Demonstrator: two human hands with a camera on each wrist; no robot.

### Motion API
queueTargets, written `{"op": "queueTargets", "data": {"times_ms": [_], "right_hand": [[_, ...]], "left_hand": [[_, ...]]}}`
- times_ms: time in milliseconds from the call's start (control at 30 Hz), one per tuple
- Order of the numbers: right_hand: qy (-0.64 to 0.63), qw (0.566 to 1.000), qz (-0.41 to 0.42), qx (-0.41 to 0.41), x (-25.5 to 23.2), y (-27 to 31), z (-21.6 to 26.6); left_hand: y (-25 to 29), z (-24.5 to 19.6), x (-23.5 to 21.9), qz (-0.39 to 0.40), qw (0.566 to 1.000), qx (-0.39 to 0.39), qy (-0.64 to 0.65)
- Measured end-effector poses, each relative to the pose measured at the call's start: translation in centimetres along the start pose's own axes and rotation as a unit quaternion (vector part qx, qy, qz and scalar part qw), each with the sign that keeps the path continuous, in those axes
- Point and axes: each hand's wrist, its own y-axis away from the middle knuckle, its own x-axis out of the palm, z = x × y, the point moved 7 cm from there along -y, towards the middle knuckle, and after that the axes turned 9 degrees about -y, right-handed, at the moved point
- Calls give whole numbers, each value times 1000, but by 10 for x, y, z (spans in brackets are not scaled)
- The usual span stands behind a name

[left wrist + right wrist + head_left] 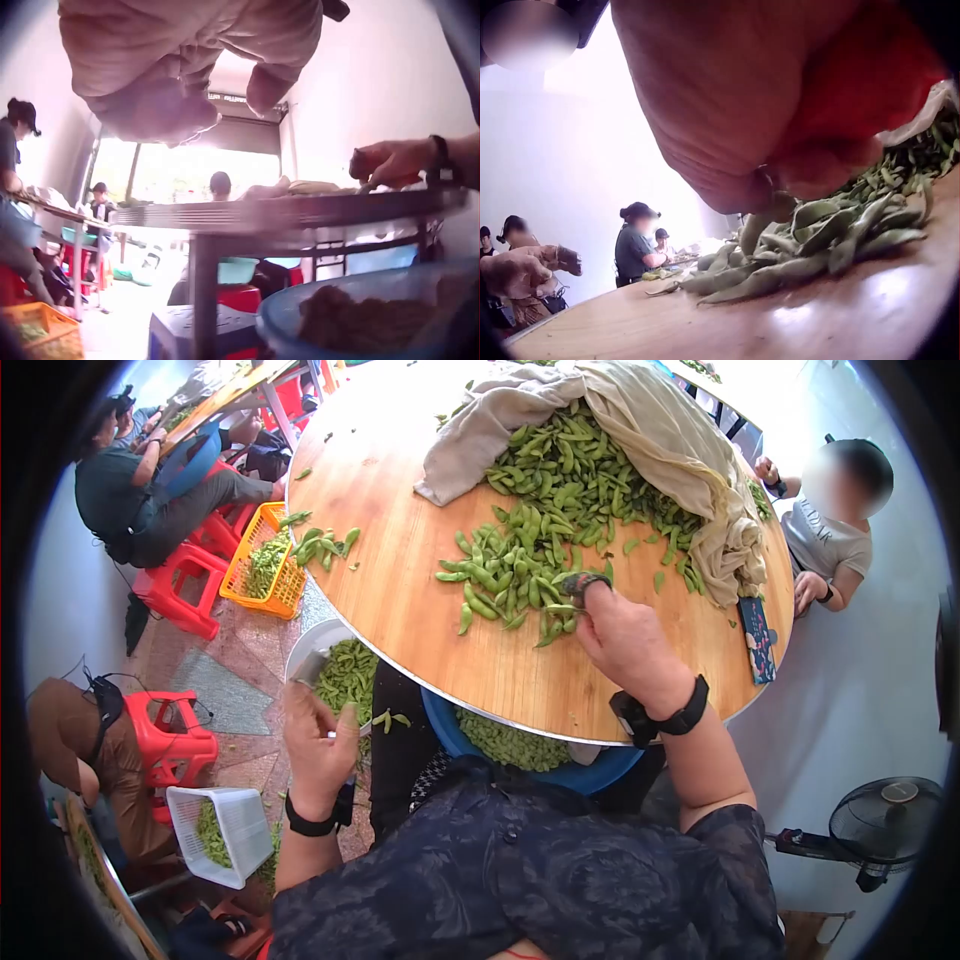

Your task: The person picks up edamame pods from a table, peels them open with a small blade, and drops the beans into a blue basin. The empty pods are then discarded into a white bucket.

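Reaching into the edamame pile (530, 560), the right hand (625, 640) pinches pods; the left hand (318, 735) hovers curled over the bowl (300, 650), grip unclear.

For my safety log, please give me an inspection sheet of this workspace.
Surface: round wooden table, partly bare.
Job's things: pods heaped on the table; more in a white bowl and a blue basin below.
Clutter: cloth over the heap; flat patterned item near the edge.
Hands: right hand reaches into the pods; left hand over the bowl, grip unclear.
Cables: nothing seen.
Surroundings: seated people, red stools, baskets, a fan.
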Motion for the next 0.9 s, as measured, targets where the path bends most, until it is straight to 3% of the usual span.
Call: {"op": "queueTargets", "data": {"times_ms": [33, 100, 167, 200, 267, 300, 367, 400, 433, 500, 533, 567, 600, 633, 700, 767, 833, 900], "right_hand": [[-21, 1000, -4, -22, -10, 1, 5], [-51, 998, 21, 6, -22, 9, 14], [-77, 993, 47, -79, -28, 19, 37], [-76, 993, 48, -74, -33, 22, 40], [-118, 971, 93, -188, -37, 33, 63], [-117, 972, 92, -184, -35, 38, 62], [-154, 984, -7, -85, -38, 44, 48], [-224, 973, -22, 52, -43, 46, 37], [-226, 972, -24, 56, -41, 51, 34], [-439, 868, 55, 226, -10, 66, 13], [-544, 781, 101, 288, 0, 71, 18], [-549, 777, 101, 291, 4, 74, 19], [-590, 744, 112, 294, 10, 77, 22], [-629, 708, 121, 297, 15, 79, 25], [-628, 709, 127, 294, 20, 80, 27], [-625, 711, 131, 292, 22, 81, 28], [-574, 769, 151, 238, 16, 79, 32], [-593, 743, 162, 264, 15, 82, 32]], "left_hand": [[-5, -9, 5, 2, 1000, -1, 2], [-27, -48, 39, 116, 961, -26, 251], [-39, -88, 66, 193, 914, -43, 355], [-42, -108, 81, 276, 868, -62, 409], [-37, -139, 109, 453, 764, -88, 451], [-33, -144, 117, 457, 762, -87, 451], [-13, -159, 138, 548, 627, -121, 540], [-15, -162, 136, 519, 653, -123, 538], [-10, -166, 139, 522, 652, -124, 536], [-17, -165, 136, 419, 734, -102, 524], [-12, -160, 142, 422, 734, -106, 521], [-13, -152, 144, 373, 811, -33, 449], [-16, -152, 137, 318, 873, 42, 368], [-13, -152, 135, 322, 873, 39, 365], [-15, -159, 122, 294, 915, 106, 255], [-16, -164, 117, 271, 925, 135, 229], [-16, -172, 112, 246, 933, 165, 205], [-15, -181, 104, 192, 945, 204, 169]]}}
